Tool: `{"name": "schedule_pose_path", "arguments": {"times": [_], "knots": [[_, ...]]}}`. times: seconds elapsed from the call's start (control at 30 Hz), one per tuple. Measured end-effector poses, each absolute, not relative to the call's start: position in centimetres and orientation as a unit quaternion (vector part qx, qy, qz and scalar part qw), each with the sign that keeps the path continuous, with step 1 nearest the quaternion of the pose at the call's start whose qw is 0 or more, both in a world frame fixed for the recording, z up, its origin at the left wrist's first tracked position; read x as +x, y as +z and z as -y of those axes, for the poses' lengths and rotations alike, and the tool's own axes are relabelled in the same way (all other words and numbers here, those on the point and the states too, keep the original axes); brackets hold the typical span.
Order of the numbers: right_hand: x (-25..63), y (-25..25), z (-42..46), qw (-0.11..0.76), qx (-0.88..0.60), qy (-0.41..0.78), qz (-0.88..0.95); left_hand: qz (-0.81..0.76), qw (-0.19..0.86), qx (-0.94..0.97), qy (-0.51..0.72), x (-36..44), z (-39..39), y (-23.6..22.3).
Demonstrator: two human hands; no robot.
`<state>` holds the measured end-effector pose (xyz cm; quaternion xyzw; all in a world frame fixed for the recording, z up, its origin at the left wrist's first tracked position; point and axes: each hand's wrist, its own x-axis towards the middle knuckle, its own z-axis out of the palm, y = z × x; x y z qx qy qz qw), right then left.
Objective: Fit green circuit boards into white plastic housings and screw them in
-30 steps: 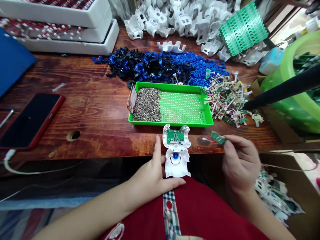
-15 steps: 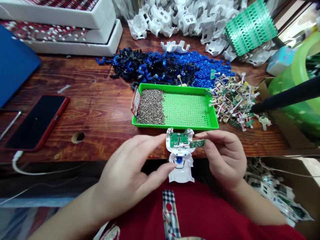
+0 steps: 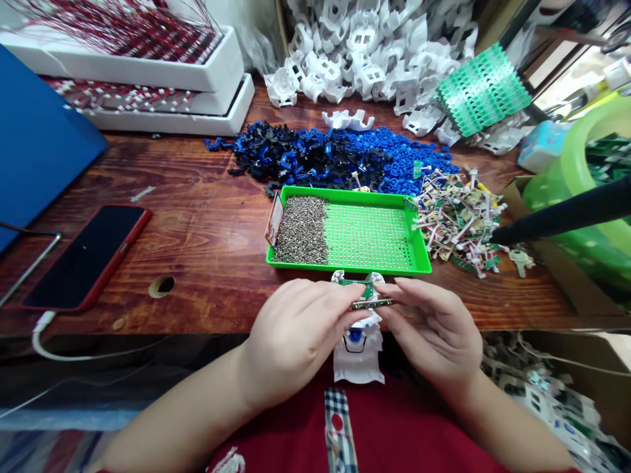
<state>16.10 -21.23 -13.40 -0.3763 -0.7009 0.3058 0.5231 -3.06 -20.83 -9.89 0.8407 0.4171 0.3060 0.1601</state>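
Observation:
A white plastic housing with a blue round part lies at the table's front edge, its lower end jutting over my lap. Inside its upper end sits a green circuit board, partly covered by my fingers. Just above the housing, a small narrow circuit board is held edge-on between both hands. My left hand pinches its left end with closed fingertips. Its right end is between the thumb and fingers of my right hand.
Beyond the housing stands a green tray with many small screws. Wired small boards are heaped on its right. Blue and black plastic parts and white shells lie behind. A phone is at the left.
My left hand has come across to the small board and closed on its end. The small board has shifted left over the housing and turned edge-on. The head view has tilted up slightly.

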Motion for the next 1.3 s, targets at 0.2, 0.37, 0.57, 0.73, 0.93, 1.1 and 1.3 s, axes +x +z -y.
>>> {"name": "schedule_pose_path", "arguments": {"times": [0.2, 0.37, 0.57, 0.73, 0.93, 1.1, 1.3], "knots": [[16.8, -13.1, 21.1, 0.481, -0.37, 0.264, 0.75, -0.379, 0.134, 0.864, 0.303, -3.7, 20.4, -10.0], [17.3, -12.7, 20.2, 0.446, -0.36, 0.26, 0.777, -0.386, 0.184, 0.868, 0.252, -4.5, 19.8, -8.6], [18.6, -14.4, 19.9, 0.571, -0.549, 0.289, 0.538, -0.631, 0.161, 0.709, 0.27, -11.1, 12.6, -7.4], [19.1, -16.1, 19.8, 0.579, -0.594, 0.311, 0.463, -0.744, 0.094, 0.63, 0.202, -17.4, 4.0, -9.6], [18.8, -17.1, 19.4, 0.626, -0.574, 0.306, 0.431, -0.754, 0.128, 0.624, 0.157, -18.3, 0.3, -12.7], [19.2, -17.5, 19.8, 0.637, -0.567, 0.307, 0.423, -0.748, 0.153, 0.626, 0.157, -19.0, 0.6, -11.6], [18.9, -17.4, 19.9, 0.65, -0.542, 0.283, 0.452, -0.673, 0.19, 0.674, 0.239, -16.0, 8.3, -7.5]]}}
